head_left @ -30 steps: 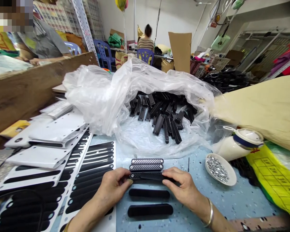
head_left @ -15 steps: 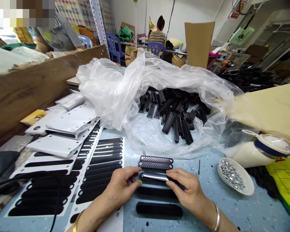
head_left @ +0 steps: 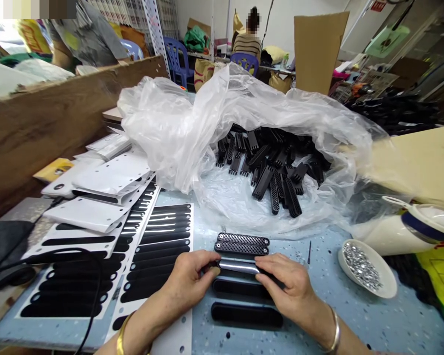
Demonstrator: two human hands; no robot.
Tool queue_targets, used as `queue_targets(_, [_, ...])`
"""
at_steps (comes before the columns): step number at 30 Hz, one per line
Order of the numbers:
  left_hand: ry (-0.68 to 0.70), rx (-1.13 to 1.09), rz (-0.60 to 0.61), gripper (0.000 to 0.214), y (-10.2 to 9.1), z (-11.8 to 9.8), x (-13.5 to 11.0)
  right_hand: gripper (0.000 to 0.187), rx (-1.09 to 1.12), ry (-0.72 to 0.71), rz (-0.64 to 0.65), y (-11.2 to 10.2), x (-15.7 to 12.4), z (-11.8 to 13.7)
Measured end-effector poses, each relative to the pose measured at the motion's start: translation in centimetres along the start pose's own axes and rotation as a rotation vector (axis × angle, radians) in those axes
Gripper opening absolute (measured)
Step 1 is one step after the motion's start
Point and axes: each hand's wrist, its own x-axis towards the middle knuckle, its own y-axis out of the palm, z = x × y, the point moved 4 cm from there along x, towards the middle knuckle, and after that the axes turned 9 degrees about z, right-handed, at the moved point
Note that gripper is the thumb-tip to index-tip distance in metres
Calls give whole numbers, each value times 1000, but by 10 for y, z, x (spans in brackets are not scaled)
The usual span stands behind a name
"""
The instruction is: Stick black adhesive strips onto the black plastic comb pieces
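Both my hands rest low in the middle of the blue table. My left hand (head_left: 190,281) pinches the left end of a long black comb piece (head_left: 239,266) with a shiny strip on top. My right hand (head_left: 289,286) presses its right end with closed fingers. Just beyond lie two studded black comb pieces (head_left: 243,244) side by side. Two plain black oval strips (head_left: 246,314) lie nearer to me, partly under my hands.
An open clear plastic bag (head_left: 177,133) with several black comb pieces (head_left: 274,172) fills the table's middle. Sticker sheets (head_left: 151,246) and white backing sheets (head_left: 103,182) lie left. A white bowl of small silver studs (head_left: 368,268) and a white container (head_left: 407,229) sit right. Other people work behind.
My hands have stayed on the same piece. A shiny strip now shows on its top. The camera has drifted, so everything sits slightly right and lower.
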Motion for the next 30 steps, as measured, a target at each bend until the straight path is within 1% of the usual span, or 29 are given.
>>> queue_targets(9, [-21,19,0,23,0,-2,-1,15,-12,-5,13,1,4,1])
queue_targets(19, [-31,15,-1,22,-1,-3,-1,15,-25,12,1,4,2,-1])
queue_targets(24, [-32,1,-4,23,0,-3,0,16,-39,-5,-6,4,2,2])
queue_targets(28, [-33,9,-2,21,-1,-3,0,16,-32,11,-13,4,3,3])
queue_targets(30, [-27,24,-22,19,-2,-3,-1,16,-26,14,-9,4,3,3])
